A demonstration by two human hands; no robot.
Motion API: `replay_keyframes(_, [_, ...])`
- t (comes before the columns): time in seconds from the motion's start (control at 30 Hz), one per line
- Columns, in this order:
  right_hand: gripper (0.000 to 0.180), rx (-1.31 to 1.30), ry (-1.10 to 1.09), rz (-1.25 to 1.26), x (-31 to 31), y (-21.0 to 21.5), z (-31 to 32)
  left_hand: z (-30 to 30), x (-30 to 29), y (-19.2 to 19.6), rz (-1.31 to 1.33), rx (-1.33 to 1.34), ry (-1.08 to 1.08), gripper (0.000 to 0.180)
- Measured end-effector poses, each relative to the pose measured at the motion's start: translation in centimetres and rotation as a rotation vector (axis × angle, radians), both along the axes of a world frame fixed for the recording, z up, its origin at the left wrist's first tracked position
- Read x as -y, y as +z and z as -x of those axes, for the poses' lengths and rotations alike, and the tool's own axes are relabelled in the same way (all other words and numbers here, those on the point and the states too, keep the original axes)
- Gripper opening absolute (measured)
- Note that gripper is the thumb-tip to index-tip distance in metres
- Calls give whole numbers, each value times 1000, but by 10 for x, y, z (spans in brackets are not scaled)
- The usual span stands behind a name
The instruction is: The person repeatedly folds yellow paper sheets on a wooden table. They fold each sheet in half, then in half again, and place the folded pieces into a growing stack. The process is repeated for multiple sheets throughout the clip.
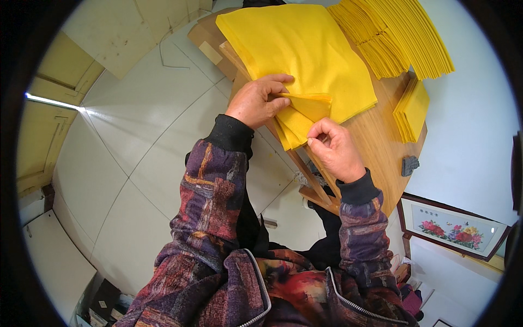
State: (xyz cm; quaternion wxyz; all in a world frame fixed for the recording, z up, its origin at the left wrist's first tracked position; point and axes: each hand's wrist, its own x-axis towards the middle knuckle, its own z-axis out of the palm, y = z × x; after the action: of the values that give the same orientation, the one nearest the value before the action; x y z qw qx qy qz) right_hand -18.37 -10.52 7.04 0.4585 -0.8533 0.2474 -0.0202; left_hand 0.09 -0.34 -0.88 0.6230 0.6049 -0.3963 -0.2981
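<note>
A stack of large yellow paper-like sheets (305, 46) lies on the wooden table, its near corner reaching over the edge. My left hand (259, 102) is at the stack's left edge, thumb and fingers closed on a folded-back flap (312, 104) of the top sheet. At the near corner, my right hand (336, 150) pinches the sheet's edge between thumb and forefinger. How many layers each hand grips is hidden.
Folded yellow bundles (400, 38) stand in rows at the table's far right, with a smaller bundle (412, 111) nearer. A small dark grey block (410, 165) rests by the right edge of the wooden table (376, 158). A framed flower picture (455, 229) leans at the right.
</note>
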Motion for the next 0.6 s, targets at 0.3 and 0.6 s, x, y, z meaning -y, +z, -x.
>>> replay_keyframes(0.3, [4, -2, -41, -118, -2, -9, 0, -1, 0, 1, 4, 59, 2, 15])
replay_keyframes(0.6, [11, 21, 56, 283, -16, 3, 4, 2, 0, -1, 20, -83, -16, 12])
